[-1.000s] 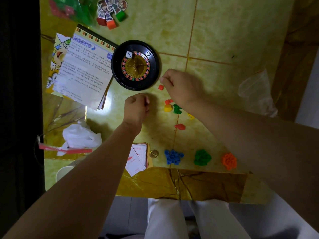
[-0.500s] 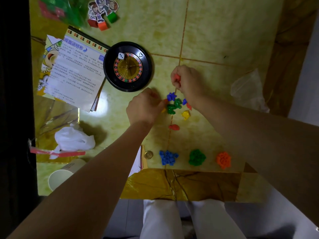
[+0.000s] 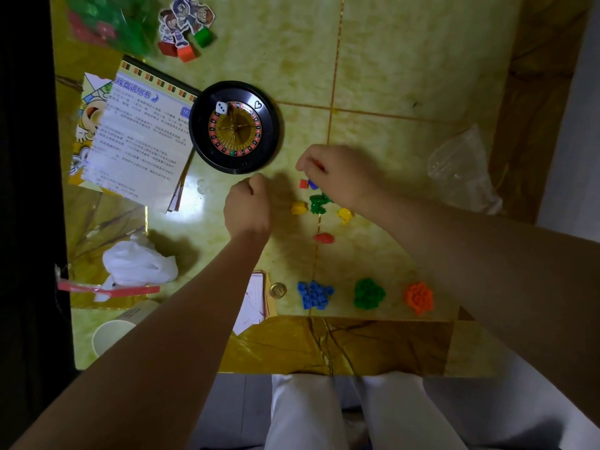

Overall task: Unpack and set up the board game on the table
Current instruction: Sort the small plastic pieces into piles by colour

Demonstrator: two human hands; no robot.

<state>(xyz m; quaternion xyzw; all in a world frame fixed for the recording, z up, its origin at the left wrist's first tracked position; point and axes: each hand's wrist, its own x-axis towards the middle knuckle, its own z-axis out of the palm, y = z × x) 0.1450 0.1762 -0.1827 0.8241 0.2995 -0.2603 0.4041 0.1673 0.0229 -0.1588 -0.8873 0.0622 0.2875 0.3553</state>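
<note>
- Seen from above: a yellow tabletop, with a person's 2 bare arms reaching in.
- The right hand hovered over the loose pieces, its grip pinching a small red piece.
- The left hand sat just beside them, its grip closed in a fist with nothing showing in it.
- Nearer the person lay 3 sorted heaps: a blue pile, a green pile and an orange pile.
- A roulette wheel lay beyond the hands.
- The step was probably sorting by colour; next, the red piece would need a spot of its own near the heaps.
</note>
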